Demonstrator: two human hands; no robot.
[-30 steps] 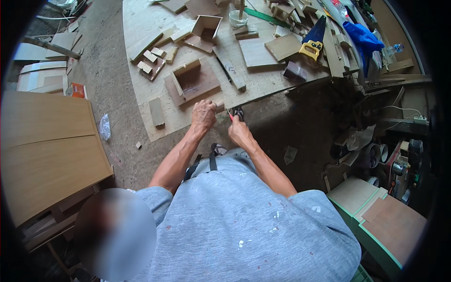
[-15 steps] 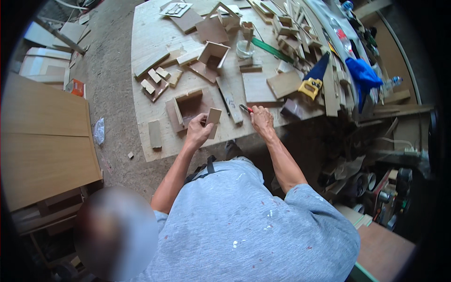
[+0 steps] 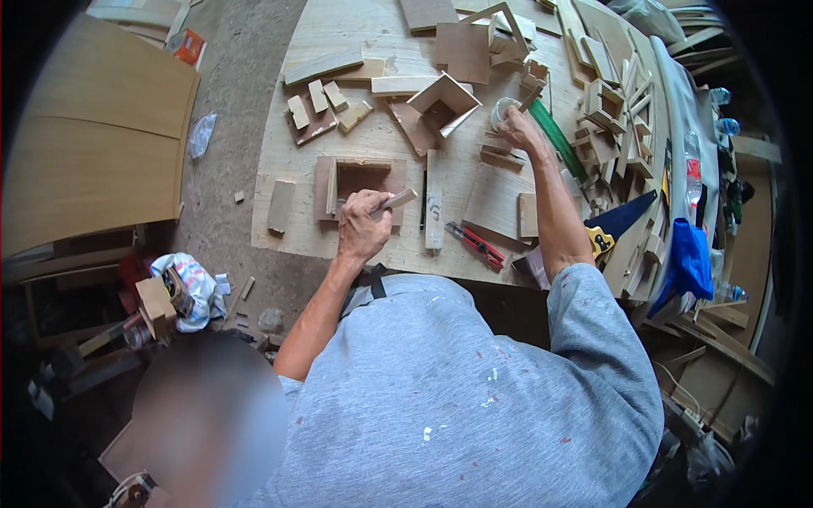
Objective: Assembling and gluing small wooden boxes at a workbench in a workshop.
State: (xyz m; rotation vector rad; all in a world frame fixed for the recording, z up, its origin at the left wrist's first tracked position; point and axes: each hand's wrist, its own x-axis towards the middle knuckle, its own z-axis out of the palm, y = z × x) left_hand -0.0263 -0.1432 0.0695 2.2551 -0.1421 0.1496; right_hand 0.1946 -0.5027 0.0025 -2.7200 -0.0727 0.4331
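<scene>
My left hand [image 3: 366,227] is closed around a small flat wooden piece [image 3: 398,201], whose end sticks out to the right. Just behind it lies a brown board [image 3: 323,182] with wooden strips standing on it as a partial frame. My right hand [image 3: 523,133] reaches far across the table, fingertips together and pointing down at a clear plastic cup [image 3: 506,108]. What they pinch, if anything, is hidden. A red-handled tool [image 3: 478,245] rests near the table's front edge, beside a long narrow wooden strip [image 3: 434,203].
An open wooden box [image 3: 445,110] and small blocks [image 3: 318,96] lie at mid-table. To the right are a green strip [image 3: 555,135], a yellow-handled saw [image 3: 622,224], wood scraps [image 3: 605,106] and a blue bag [image 3: 690,262]. A large wooden panel [image 3: 102,135] stands left.
My right hand has let go of the red-handled tool and moved away from me to the cup. My left hand still holds the wooden piece, now tilted differently. The view has shifted.
</scene>
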